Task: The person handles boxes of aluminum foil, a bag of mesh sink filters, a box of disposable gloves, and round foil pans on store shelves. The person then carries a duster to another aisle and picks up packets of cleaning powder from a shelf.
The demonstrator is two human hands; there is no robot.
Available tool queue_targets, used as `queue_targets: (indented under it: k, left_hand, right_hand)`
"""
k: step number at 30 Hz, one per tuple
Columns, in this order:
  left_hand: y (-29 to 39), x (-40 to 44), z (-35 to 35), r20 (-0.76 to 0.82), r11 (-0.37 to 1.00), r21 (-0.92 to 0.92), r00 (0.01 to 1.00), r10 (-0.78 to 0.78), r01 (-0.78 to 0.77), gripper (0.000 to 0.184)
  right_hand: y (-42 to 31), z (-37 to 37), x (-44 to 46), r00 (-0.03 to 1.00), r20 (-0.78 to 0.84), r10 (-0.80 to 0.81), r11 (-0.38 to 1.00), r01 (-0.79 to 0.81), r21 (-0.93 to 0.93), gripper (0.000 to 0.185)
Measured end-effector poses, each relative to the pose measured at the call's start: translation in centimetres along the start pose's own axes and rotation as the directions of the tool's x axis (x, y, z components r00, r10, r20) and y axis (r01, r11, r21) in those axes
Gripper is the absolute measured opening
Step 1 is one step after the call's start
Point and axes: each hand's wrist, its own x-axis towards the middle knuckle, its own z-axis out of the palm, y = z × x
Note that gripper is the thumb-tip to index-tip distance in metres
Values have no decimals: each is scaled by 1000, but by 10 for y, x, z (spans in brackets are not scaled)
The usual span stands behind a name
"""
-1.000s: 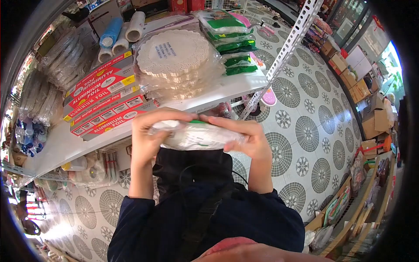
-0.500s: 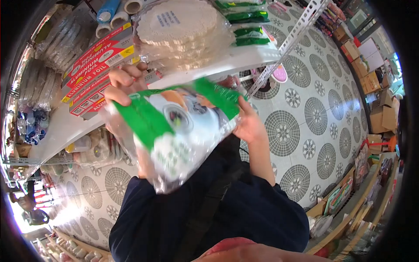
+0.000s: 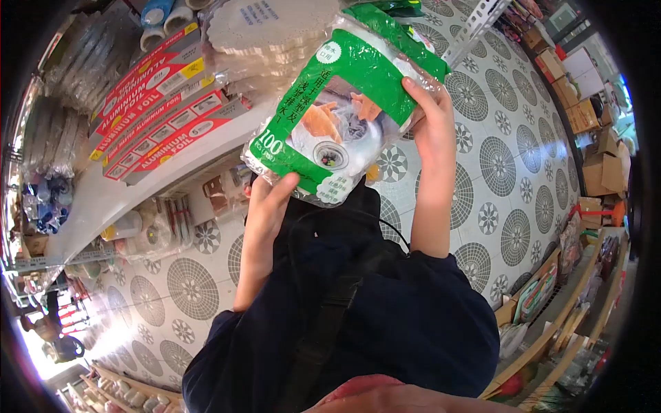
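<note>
A green and white plastic pack of sink strainer bags (image 3: 303,113) is held up before the shelf, tilted, its printed front facing me. The front shows a sink drain picture, Chinese print and the number 100. My left hand (image 3: 267,210) grips its lower left edge, thumb on the front and the other fingers mostly hidden behind. On the right edge, my right hand (image 3: 428,117) is closed with the thumb on the front. Clear wrap glints around the pack.
Left of the pack, red aluminium foil boxes (image 3: 148,96) are stacked on a white shelf (image 3: 186,148). Wrapped lace-edged paper doilies (image 3: 241,31) lie behind it. A perforated metal post (image 3: 482,24) stands at the shelf corner. Cardboard boxes (image 3: 602,172) line the right side of the patterned floor (image 3: 520,186).
The pack has moved up and right and turned more upright, its front now sharp. My left hand has shifted from the upper left corner to the lower left edge; my right hand has risen.
</note>
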Motion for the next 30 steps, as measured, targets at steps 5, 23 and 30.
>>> queue_targets:
  k: [5,23,30]
  left_hand:
    - [-12,-2,4,15,993,-104,998,-57,59,51]
    - [-21,-7,13,-55,965,-259,997,-54,38,57]
    - [-16,-7,16,-51,963,-265,997,-57,42,58]
  right_hand:
    - [9,7,-4,999,-25,-34,999,33,-29,44]
    - [22,10,-15,999,-35,-19,1000,18,-15,42]
    - [20,12,-20,996,-64,57,998,-58,-25,41]
